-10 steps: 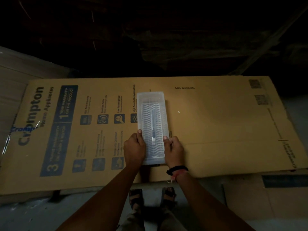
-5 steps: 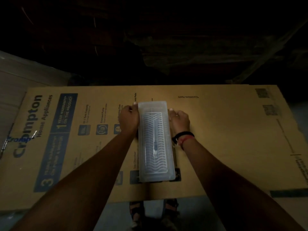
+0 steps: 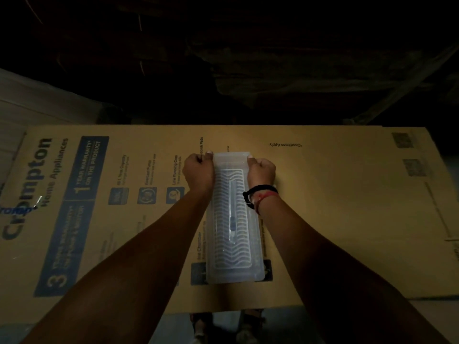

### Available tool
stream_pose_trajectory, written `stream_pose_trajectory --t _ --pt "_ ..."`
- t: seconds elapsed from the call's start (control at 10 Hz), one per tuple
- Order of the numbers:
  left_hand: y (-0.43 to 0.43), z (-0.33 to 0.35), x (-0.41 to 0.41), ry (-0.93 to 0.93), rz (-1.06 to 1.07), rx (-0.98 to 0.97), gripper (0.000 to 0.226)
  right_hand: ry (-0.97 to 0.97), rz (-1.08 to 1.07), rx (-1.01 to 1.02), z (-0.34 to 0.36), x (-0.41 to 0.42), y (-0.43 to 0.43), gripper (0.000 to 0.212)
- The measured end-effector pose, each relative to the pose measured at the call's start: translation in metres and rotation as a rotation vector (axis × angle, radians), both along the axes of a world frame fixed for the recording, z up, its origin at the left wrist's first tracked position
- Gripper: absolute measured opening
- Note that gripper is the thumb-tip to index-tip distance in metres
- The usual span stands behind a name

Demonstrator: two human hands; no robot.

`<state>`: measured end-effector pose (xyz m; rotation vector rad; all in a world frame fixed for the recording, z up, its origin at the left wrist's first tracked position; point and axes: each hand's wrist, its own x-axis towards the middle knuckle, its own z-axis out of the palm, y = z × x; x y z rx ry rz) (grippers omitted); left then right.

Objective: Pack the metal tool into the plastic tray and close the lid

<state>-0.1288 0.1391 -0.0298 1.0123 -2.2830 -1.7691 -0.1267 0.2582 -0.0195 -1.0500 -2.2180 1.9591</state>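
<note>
A long clear plastic tray (image 3: 234,269) with a wavy ribbed lid lies lengthwise on a big cardboard box. Through the lid a thin metal tool (image 3: 232,219) shows along the tray's middle. My left hand (image 3: 198,171) presses on the far left corner of the lid, thumb on its edge. On the far right corner rests my right hand (image 3: 260,170), fingers curled, thumb on the lid. The lid lies flat over the tray.
The cardboard box (image 3: 347,207) with blue "Crompton" print serves as the work surface. Its near edge runs just past the tray's near end, and my sandalled feet (image 3: 223,326) show below it. Beyond the far edge everything is dark.
Both hands have moved from the near end of the tray, along its sides, to the far corners. The tray has stayed in place.
</note>
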Motion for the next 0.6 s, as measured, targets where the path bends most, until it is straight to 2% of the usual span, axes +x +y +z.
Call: stream_pose_trajectory --t 0.2,0.3,0.4,0.5,0.6 --pt "-0.002 0.002 -0.004 -0.005 -0.011 0.066 0.032 -0.014 0.009 0.007 0.001 -0.002 -0.001 0.048" --pt "0.0 0.003 -0.002 -0.006 -0.058 0.03 0.031 0.012 0.022 0.049 0.005 -0.001 -0.002 0.048" --pt "-0.002 0.009 0.003 -0.005 -0.107 -0.042 0.032 0.028 0.064 0.103 0.008 0.003 0.0 0.037" --pt "-0.006 0.013 0.008 0.013 -0.196 -0.182 0.04 0.091 0.206 0.255 0.01 0.01 0.005 0.023" --pt "-0.012 0.021 0.022 0.089 -0.211 -0.376 0.047 0.132 0.439 0.572 0.015 0.026 0.013 0.054"
